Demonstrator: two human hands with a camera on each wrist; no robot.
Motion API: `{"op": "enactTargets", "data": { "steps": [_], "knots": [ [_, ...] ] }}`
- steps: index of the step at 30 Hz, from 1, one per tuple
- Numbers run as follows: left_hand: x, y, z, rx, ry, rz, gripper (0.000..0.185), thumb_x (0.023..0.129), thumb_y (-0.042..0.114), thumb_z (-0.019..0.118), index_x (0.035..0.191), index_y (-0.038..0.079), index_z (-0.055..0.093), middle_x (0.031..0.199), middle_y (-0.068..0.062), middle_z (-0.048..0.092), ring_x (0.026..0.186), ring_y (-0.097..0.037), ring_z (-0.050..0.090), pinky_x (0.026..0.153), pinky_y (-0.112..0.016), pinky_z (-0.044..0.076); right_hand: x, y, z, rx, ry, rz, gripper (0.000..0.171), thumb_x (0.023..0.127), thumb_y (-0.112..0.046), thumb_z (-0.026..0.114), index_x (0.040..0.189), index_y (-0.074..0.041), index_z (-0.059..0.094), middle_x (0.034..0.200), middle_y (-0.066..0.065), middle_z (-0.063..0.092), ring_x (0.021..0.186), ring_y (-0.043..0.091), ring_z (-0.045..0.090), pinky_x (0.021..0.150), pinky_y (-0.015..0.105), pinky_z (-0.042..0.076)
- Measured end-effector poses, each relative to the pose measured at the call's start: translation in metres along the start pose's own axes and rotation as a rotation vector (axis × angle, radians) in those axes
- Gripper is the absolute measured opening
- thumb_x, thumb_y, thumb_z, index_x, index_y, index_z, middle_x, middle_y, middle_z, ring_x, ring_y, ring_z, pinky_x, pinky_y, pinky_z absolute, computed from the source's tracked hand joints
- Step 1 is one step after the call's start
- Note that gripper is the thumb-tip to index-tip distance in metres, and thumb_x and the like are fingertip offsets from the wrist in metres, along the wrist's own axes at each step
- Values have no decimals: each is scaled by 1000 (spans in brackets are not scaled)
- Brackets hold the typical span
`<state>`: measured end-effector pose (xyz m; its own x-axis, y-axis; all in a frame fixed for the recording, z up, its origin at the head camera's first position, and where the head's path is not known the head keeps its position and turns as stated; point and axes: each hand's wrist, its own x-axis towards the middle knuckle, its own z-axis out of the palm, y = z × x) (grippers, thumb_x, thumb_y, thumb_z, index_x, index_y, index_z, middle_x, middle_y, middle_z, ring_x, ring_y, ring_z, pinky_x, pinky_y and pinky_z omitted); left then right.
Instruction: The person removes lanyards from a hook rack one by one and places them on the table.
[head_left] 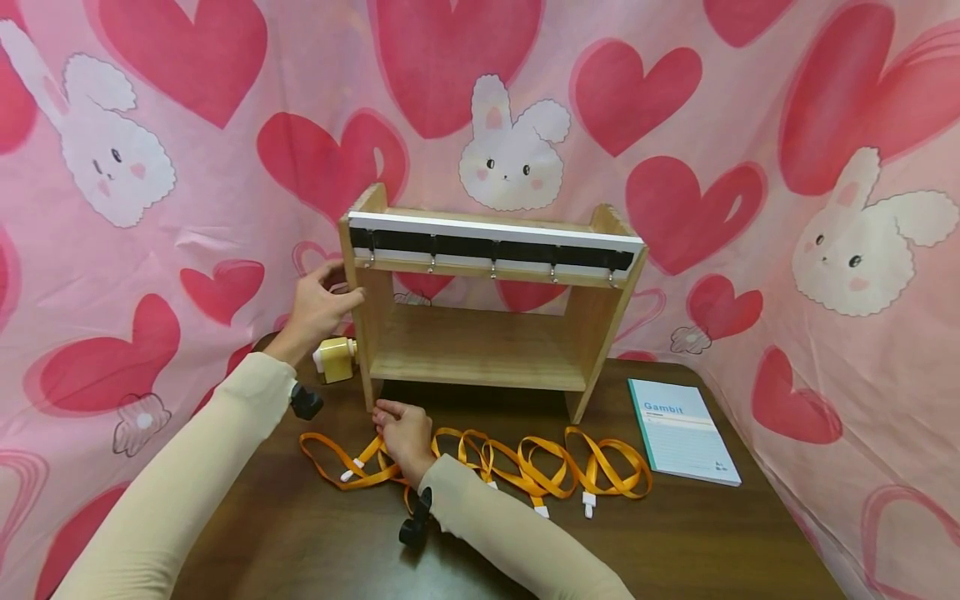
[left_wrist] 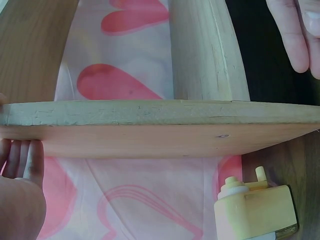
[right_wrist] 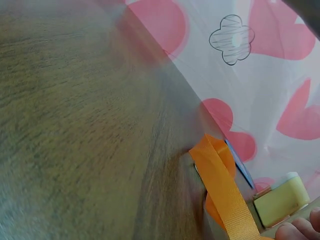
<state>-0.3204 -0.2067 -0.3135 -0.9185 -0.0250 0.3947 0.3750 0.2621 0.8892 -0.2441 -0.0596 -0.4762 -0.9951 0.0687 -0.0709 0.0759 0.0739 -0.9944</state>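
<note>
A small wooden shelf [head_left: 480, 343] stands upright on the table, with a white and black rail [head_left: 495, 246] of several metal hooks across its upper front. My left hand [head_left: 318, 298] grips the front edge of its left side panel [left_wrist: 150, 114], thumb at the front and fingers on the outer face. Low at that panel's front foot is my right hand [head_left: 405, 432], its fingertips right at the wood. Two of its fingers look straight in the left wrist view. Orange lanyards [head_left: 551, 483] with white clips lie in front of the shelf; one strap [right_wrist: 220, 182] runs close beneath the right hand.
A squat yellow bottle [head_left: 337, 360] stands just left of the shelf. To the right lies a notebook [head_left: 684, 431] marked "Gambit" on the dark brown table [head_left: 315, 550]. Pink cloth [head_left: 315, 75] with hearts and rabbits hangs behind and on both sides.
</note>
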Motion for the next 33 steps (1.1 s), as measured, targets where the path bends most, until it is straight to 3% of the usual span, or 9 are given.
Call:
{"op": "enactTargets", "data": {
  "steps": [10, 20, 28, 33],
  "knots": [
    [-1, 2, 1, -12, 1, -3, 60, 89, 6, 70, 146, 2, 50, 137, -23, 59, 112, -12, 60, 85, -7, 53, -1, -5, -8, -116, -29, -72, 25, 91, -16, 75, 115, -14, 78, 107, -3, 79, 95, 8, 74, 85, 26, 62],
    [-4, 2, 3, -35, 10, 12, 57, 89, 5, 70, 142, -1, 52, 129, -21, 60, 104, -3, 61, 84, -7, 54, -3, -17, -22, -7, -227, -113, 48, 89, -15, 77, 135, -9, 64, 129, 8, 71, 120, 23, 69, 100, 34, 57],
    [-3, 2, 1, 9, 19, 6, 59, 89, 9, 71, 144, 1, 52, 132, -22, 61, 101, -1, 61, 82, -6, 53, -9, -34, -42, -42, -362, -172, 53, 91, -14, 75, 141, -7, 58, 139, 13, 64, 130, 33, 62, 105, 37, 54],
    [-2, 3, 1, 22, 17, 0, 58, 89, 10, 71, 144, 2, 53, 129, -21, 60, 100, -3, 61, 82, -6, 53, -14, -44, -58, -118, -433, -238, 52, 93, -16, 72, 143, -10, 57, 143, 13, 61, 132, 27, 60, 109, 33, 52]
  ]
}}
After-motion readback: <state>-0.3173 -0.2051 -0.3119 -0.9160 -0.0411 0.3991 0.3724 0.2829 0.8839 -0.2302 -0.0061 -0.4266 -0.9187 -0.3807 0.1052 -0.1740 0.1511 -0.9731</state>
